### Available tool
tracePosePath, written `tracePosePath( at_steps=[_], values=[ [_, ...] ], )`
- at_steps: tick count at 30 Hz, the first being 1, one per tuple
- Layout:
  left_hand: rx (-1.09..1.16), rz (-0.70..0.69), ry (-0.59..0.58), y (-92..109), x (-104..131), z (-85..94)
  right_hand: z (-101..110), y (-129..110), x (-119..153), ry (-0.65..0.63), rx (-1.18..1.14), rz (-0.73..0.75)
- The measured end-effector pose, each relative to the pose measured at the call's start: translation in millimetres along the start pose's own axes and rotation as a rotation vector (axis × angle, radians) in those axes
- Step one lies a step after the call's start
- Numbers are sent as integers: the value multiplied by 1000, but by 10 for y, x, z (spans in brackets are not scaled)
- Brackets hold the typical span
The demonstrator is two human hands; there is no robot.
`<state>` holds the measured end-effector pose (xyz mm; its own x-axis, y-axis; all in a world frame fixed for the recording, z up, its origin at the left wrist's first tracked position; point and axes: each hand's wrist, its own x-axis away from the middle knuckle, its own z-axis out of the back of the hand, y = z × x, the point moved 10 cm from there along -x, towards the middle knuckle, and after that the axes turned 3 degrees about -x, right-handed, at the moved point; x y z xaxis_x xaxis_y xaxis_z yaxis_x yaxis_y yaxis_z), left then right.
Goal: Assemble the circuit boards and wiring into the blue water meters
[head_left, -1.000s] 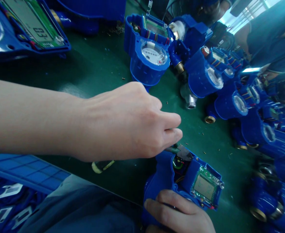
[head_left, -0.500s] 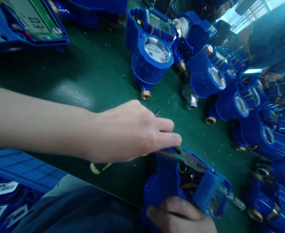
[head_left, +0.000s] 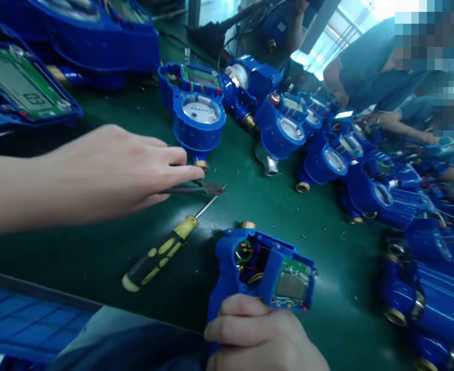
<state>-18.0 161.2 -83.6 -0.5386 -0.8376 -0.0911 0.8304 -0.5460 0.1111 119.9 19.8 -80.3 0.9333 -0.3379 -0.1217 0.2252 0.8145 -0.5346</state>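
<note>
My left hand [head_left: 134, 167] is closed around a pair of pliers [head_left: 213, 189], whose dark jaws point right above the green bench. Just below, a yellow-and-black screwdriver [head_left: 161, 252] lies with its shaft tip close to the jaws. My right hand [head_left: 261, 335] grips a blue water meter [head_left: 227, 268] at the bottom. The meter's housing is uncovered, showing wires and a round green-rimmed part inside. A display module [head_left: 292, 283] with a green circuit board sits tilted at its right side, beside my fingers.
More blue water meters [head_left: 199, 123] stand in rows to the right and back. A larger meter with a lit display [head_left: 21, 87] is at upper left. Small screws [head_left: 303, 236] dot the green bench [head_left: 327, 309]. A blue crate [head_left: 26, 319] stands lower left. Another person's arm [head_left: 404, 126] is at right.
My left hand has drawn the pliers up and left, away from the meter's open housing. The screwdriver has come into fuller view. My right hand still grips the meter; the camera view has shifted.
</note>
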Motion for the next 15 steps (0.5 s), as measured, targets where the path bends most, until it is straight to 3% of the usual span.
tracePosePath(
  at_steps=[2,5,8,12,15],
  values=[
    [-225,-50,-130,18,60,-263,-22,-47,-104,15,0,69],
    [-336,-20,-112,-63,104,-471,-17,-92,-221,46,26,122],
    [-265,-17,-110,-116,137,-625,119,-157,-261,126,73,90],
    [-149,-5,-105,-128,159,-624,534,-393,-68,346,-15,98],
    [-106,23,-98,-70,167,-478,872,-412,348,632,-57,42]
  ],
)
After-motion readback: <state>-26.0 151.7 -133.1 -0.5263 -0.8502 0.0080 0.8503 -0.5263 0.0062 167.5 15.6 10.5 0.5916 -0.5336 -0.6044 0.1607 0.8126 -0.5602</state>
